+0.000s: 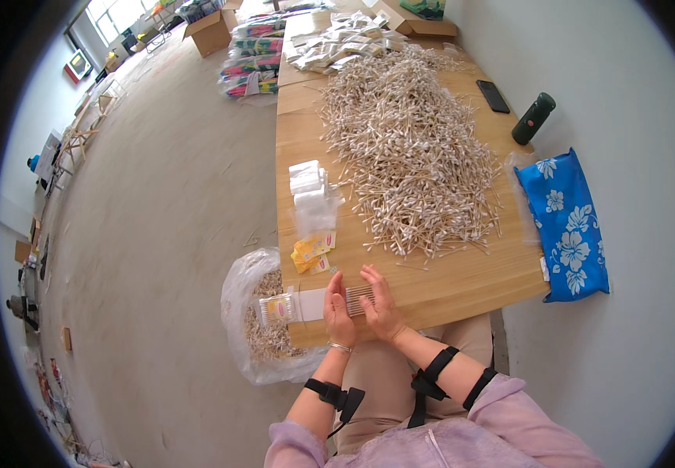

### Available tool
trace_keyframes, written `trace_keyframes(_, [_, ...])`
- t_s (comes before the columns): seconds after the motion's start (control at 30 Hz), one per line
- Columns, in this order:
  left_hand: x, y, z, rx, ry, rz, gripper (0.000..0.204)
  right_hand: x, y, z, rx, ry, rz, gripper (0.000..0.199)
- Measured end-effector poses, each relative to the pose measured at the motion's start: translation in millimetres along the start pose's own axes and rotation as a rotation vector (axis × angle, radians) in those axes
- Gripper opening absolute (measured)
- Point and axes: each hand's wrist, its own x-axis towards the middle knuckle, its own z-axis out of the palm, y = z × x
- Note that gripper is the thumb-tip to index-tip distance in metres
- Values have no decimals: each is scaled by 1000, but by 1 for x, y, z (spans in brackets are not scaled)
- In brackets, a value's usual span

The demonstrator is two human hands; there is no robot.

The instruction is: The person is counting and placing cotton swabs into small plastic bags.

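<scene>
A small row of cotton swabs (359,300) lies on the table near its front edge, between my two hands. My left hand (338,313) stands on edge at the row's left side, fingers stretched out. At the right side, my right hand (383,309) also has its fingers extended, its palm side against the swabs. Left of my left hand is a white flat strip (311,305), and beyond it a clear pack of swabs with a yellow card (278,310). Yellow cards (312,251) lie just above the strip, below a stack of clear plastic bags (314,204).
A big heap of loose swabs (415,156) covers the table's middle, with filled packs (345,43) behind. A phone (493,96), dark bottle (534,118) and blue flowered package (565,226) line the right. A plastic sack of swabs (236,312) sits beside the table's left edge.
</scene>
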Motion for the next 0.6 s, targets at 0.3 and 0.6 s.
trace_keyframes(0.3, [-2,51,12,574,-152,202,59,10,22,-77,-743,116,65,28])
trace_keyframes(0.6, [-7,60,8,1183,-329,273,84,27,16,-50,-775,-23,12,14])
